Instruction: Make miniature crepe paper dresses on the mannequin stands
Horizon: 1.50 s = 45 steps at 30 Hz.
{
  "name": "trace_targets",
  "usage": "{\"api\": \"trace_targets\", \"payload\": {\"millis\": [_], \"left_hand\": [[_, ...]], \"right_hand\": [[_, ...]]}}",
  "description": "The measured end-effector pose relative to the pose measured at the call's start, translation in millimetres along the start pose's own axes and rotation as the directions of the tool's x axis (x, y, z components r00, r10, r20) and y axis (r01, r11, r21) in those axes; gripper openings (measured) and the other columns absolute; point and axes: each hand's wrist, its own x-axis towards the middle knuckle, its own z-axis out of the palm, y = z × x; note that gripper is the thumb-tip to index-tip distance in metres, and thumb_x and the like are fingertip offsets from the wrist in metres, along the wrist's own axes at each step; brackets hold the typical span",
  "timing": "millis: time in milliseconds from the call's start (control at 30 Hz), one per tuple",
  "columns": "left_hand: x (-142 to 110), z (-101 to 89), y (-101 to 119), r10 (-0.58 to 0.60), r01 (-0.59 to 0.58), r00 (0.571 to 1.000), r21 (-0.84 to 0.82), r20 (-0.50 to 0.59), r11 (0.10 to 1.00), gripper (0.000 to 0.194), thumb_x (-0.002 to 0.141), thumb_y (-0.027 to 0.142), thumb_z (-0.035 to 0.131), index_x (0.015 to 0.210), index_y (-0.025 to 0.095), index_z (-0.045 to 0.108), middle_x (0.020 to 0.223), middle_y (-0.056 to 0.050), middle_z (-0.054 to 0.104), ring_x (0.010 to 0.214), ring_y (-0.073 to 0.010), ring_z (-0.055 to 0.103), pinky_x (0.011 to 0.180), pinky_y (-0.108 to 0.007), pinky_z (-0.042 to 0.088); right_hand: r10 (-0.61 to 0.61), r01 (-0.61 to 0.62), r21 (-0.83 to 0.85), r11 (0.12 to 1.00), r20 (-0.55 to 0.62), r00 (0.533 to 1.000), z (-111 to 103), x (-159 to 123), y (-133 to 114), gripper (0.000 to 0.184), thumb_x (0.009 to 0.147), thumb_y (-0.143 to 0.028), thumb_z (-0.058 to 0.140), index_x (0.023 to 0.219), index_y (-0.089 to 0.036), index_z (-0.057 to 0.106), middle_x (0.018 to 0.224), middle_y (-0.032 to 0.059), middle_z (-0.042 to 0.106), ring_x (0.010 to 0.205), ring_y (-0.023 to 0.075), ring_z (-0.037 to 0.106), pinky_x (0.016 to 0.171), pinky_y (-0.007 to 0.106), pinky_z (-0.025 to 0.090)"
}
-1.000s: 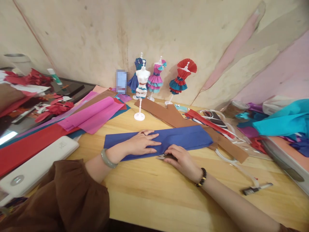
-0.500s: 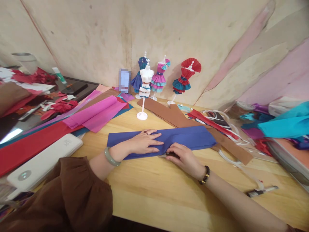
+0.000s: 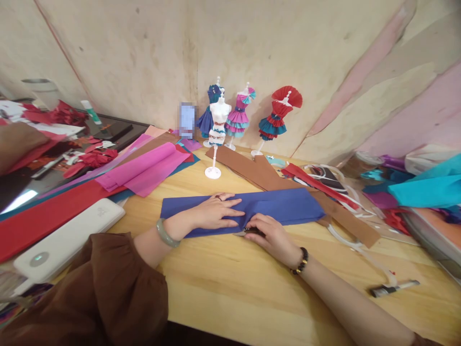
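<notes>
A long folded sheet of blue crepe paper (image 3: 288, 204) lies across the wooden table in front of me. My left hand (image 3: 218, 212) rests flat on it with fingers spread, pressing on its left half. At the paper's near edge, my right hand (image 3: 268, 234) is closed around a small dark-handled knife (image 3: 255, 231). Its short pale blade points left, low at the paper's edge. The paper bulges up a little between my two hands. My right palm hides part of the handle.
Behind the paper stands a bare white mini mannequin (image 3: 219, 115), with dressed ones near the wall. Brown paper strips (image 3: 248, 168) lie behind and right. Left are a white power bank (image 3: 68, 240), pink paper (image 3: 144, 166) and red paper (image 3: 54, 216). A pen (image 3: 394, 288) lies right.
My right hand has slid slightly left along the paper's near edge with the knife. My left hand stays in place on the paper. The view has shifted slightly.
</notes>
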Motion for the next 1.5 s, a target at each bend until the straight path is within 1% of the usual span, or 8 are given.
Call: {"api": "trace_targets", "payload": {"millis": [233,500,733,933,1133,1333,1500], "left_hand": [[1.3,1.4,-1.4,0.007,-0.007,1.000,-0.005,-0.002,1.000,0.047,0.093,0.052,0.043,0.136,0.034,0.049,0.154,-0.003,0.028,0.144,-0.0282,0.018,0.112,-0.046,0.021],[1.0,1.4,-0.9,0.006,-0.006,1.000,0.003,-0.018,1.000,0.045,0.093,0.051,0.045,0.134,0.033,0.052,0.154,-0.003,0.030,0.143,-0.0283,0.019,0.112,-0.045,0.021],[1.5,4.3,-2.6,0.022,-0.022,0.999,0.000,-0.036,1.000,0.045,0.093,0.051,0.045,0.134,0.034,0.052,0.154,-0.003,0.031,0.143,-0.0287,0.021,0.112,-0.046,0.022],[1.4,4.0,-1.3,0.019,-0.019,0.999,0.007,-0.045,1.000,0.045,0.092,0.050,0.046,0.133,0.032,0.053,0.153,-0.003,0.032,0.143,-0.0284,0.022,0.112,-0.046,0.023],[0.7,2.2,-0.3,0.018,-0.018,0.999,0.001,-0.034,1.000,0.045,0.093,0.050,0.046,0.133,0.033,0.052,0.153,-0.004,0.031,0.143,-0.0285,0.022,0.112,-0.046,0.023],[1.1,2.3,0.0,0.007,-0.007,1.000,-0.001,-0.028,1.000,0.045,0.093,0.051,0.045,0.133,0.032,0.053,0.153,-0.004,0.032,0.143,-0.0279,0.021,0.112,-0.046,0.023],[0.7,4.8,-1.4,0.027,-0.026,0.998,0.017,-0.058,1.000,0.044,0.093,0.051,0.044,0.132,0.033,0.054,0.152,-0.003,0.033,0.142,-0.0278,0.023,0.111,-0.046,0.024]], "right_hand": [[-0.007,0.007,-0.006,1.000,-0.022,1.000,1.6,-1.0,0.4,0.017,0.092,-0.036,0.056,0.090,-0.021,0.064,0.088,0.0051,0.067,0.082,0.0175,0.062,0.074,0.032,0.047],[0.000,0.000,-0.001,1.000,-0.031,1.000,1.1,-1.3,-1.9,0.017,0.092,-0.034,0.055,0.087,-0.020,0.063,0.085,0.0048,0.066,0.079,0.0175,0.062,0.072,0.031,0.048],[0.022,-0.022,-0.018,1.000,0.004,1.000,2.4,-1.1,-7.4,0.015,0.091,-0.035,0.057,0.093,-0.021,0.063,0.088,0.0058,0.066,0.081,0.0182,0.062,0.072,0.031,0.048],[0.015,-0.015,-0.046,0.999,-0.003,1.000,5.1,2.3,-10.5,0.011,0.089,-0.030,0.061,0.092,-0.020,0.063,0.088,0.0050,0.067,0.081,0.0183,0.063,0.071,0.031,0.047],[0.017,-0.017,-0.040,0.999,-0.010,1.000,6.3,2.1,-9.0,0.012,0.090,-0.032,0.059,0.089,-0.021,0.064,0.086,0.0044,0.067,0.080,0.0178,0.063,0.072,0.032,0.048],[0.018,-0.018,-0.057,0.998,0.006,1.000,5.7,3.0,-12.8,0.014,0.091,-0.034,0.057,0.092,-0.022,0.063,0.088,0.0054,0.067,0.082,0.0185,0.064,0.072,0.032,0.048],[0.030,-0.029,-0.047,0.998,0.012,0.999,9.0,5.1,-15.9,0.017,0.092,-0.036,0.055,0.091,-0.021,0.063,0.089,0.0060,0.067,0.082,0.0187,0.063,0.073,0.033,0.048]]}}
